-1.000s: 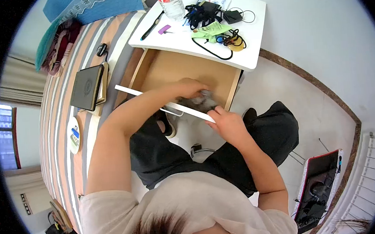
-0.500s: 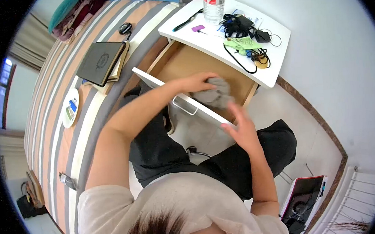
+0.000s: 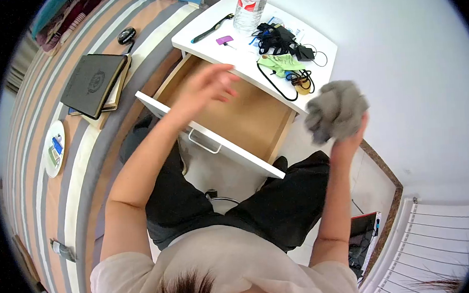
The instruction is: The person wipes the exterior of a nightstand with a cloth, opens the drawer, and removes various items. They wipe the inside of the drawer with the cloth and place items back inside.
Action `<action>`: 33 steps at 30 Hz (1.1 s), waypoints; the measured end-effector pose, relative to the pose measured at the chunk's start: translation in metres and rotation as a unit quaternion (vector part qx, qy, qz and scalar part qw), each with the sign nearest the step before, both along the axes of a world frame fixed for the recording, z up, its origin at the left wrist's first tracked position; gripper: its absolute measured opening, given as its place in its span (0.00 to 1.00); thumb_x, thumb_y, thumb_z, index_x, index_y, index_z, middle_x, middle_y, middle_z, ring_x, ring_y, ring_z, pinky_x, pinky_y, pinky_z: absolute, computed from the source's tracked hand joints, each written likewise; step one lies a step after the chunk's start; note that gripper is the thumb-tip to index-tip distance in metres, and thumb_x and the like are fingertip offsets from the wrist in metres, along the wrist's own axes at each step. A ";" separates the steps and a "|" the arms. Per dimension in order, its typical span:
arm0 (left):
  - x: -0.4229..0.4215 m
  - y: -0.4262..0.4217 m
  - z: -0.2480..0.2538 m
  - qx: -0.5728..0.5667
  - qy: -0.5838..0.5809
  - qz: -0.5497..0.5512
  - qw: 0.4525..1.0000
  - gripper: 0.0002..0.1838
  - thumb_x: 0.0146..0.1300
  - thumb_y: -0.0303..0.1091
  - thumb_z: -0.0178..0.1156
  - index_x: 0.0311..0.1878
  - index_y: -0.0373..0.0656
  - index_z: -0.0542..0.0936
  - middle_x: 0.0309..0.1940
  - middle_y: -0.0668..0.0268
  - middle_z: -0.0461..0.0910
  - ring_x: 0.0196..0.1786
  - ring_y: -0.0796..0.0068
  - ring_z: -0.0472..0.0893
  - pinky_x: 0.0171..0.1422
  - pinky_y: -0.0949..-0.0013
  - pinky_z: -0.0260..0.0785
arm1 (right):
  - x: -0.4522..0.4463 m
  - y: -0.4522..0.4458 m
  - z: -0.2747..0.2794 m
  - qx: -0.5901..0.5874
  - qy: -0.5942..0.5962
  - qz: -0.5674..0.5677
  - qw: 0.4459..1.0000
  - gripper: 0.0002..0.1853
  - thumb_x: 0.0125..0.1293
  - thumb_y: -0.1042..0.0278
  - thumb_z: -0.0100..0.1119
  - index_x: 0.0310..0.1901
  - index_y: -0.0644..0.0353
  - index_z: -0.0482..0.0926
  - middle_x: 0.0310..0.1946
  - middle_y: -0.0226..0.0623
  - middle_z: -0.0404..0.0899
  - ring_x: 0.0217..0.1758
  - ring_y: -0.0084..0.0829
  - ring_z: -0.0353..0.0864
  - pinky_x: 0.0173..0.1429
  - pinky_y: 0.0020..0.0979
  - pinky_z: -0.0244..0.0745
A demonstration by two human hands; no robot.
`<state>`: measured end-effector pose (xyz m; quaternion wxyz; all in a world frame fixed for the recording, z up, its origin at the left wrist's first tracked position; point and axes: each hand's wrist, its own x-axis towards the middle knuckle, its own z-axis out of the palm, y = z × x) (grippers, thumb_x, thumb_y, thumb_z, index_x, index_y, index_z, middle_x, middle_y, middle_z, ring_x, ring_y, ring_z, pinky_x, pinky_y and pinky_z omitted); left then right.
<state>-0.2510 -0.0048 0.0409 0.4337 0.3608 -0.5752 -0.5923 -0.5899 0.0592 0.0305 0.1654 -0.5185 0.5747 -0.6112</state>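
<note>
My right hand (image 3: 350, 138) is closed on a bunched-up grey cloth (image 3: 336, 110), held in the air to the right of the nightstand. Its fingers are mostly hidden behind the cloth. Over the left part of a pulled-out drawer (image 3: 246, 113) is my left hand (image 3: 205, 90), fingers apart and somewhat bent, holding nothing. The drawer has a white front with a white handle (image 3: 204, 141) and a light wooden inside.
On the white nightstand top (image 3: 207, 43) are a water bottle (image 3: 251, 8), a razor (image 3: 212, 28), a purple item (image 3: 224, 40), black cables (image 3: 279, 39) and a green item (image 3: 280, 64). Dark notebooks (image 3: 94, 84) and a white dish (image 3: 55, 149) lie on the striped bed at left.
The grey cloth has come up out of the drawer and moved right in my right hand. My left hand has let go of it and moved left. The view has shifted a little.
</note>
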 end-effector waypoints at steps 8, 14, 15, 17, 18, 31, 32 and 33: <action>0.070 -0.024 -0.027 0.018 0.107 0.325 0.939 0.14 0.69 0.39 0.52 0.50 0.40 0.75 0.38 0.67 0.79 0.36 0.83 0.76 0.44 0.76 0.72 | -0.026 -0.134 0.056 -0.114 0.077 -0.100 0.985 0.34 0.58 0.80 0.53 0.68 0.64 0.56 0.64 0.43 0.62 0.66 0.37 0.63 0.68 0.35 0.58; 0.084 -0.018 -0.030 0.045 0.077 0.345 0.934 0.15 0.68 0.40 0.53 0.51 0.41 0.75 0.37 0.65 0.79 0.36 0.79 0.77 0.45 0.72 0.72 | -0.047 -0.215 0.046 -0.093 0.328 -0.132 0.931 0.34 0.58 0.78 0.55 0.68 0.63 0.57 0.67 0.47 0.59 0.70 0.41 0.59 0.73 0.36 0.51; 0.083 -0.017 -0.028 0.036 0.085 0.334 0.938 0.15 0.68 0.40 0.54 0.50 0.41 0.75 0.37 0.66 0.79 0.36 0.79 0.77 0.44 0.73 0.72 | -0.058 -0.230 0.032 -0.064 0.373 -0.083 0.922 0.35 0.60 0.75 0.56 0.69 0.62 0.57 0.68 0.49 0.58 0.71 0.41 0.57 0.74 0.37 0.49; 0.083 -0.021 -0.029 0.052 0.079 0.336 0.937 0.13 0.67 0.39 0.54 0.49 0.41 0.75 0.36 0.66 0.79 0.36 0.79 0.77 0.42 0.73 0.72 | -0.084 -0.260 0.000 0.205 0.338 0.150 0.906 0.35 0.65 0.61 0.57 0.71 0.60 0.55 0.70 0.48 0.56 0.74 0.39 0.53 0.75 0.36 0.46; 0.086 -0.023 -0.031 0.051 0.095 0.324 0.940 0.13 0.67 0.38 0.54 0.49 0.41 0.75 0.36 0.66 0.79 0.36 0.80 0.77 0.42 0.73 0.71 | -0.078 -0.254 -0.015 0.251 0.299 0.177 0.903 0.37 0.68 0.49 0.53 0.71 0.60 0.54 0.71 0.46 0.55 0.75 0.36 0.53 0.74 0.35 0.47; 0.228 0.018 -0.047 -0.145 -0.009 0.754 0.641 0.17 0.58 0.33 0.64 0.48 0.38 0.73 0.40 0.65 0.69 0.42 0.77 0.69 0.47 0.74 0.65 | -0.005 -0.136 0.013 0.013 0.370 0.063 0.927 0.23 0.70 0.63 0.52 0.62 0.64 0.68 0.60 0.46 0.69 0.65 0.42 0.66 0.69 0.38 0.56; 0.241 0.019 -0.065 -0.105 0.036 0.767 0.632 0.17 0.58 0.34 0.65 0.47 0.37 0.73 0.39 0.65 0.70 0.40 0.77 0.70 0.45 0.73 0.66 | 0.014 -0.114 0.013 -0.005 0.390 0.087 0.917 0.21 0.69 0.65 0.52 0.61 0.64 0.68 0.61 0.46 0.69 0.65 0.42 0.66 0.70 0.39 0.56; 0.251 0.021 -0.077 -0.065 0.080 0.778 0.620 0.17 0.59 0.36 0.65 0.46 0.37 0.73 0.38 0.65 0.70 0.39 0.76 0.71 0.43 0.73 0.67 | 0.032 -0.095 0.011 -0.023 0.407 0.111 0.906 0.21 0.68 0.68 0.53 0.61 0.64 0.69 0.61 0.46 0.69 0.65 0.42 0.66 0.70 0.39 0.56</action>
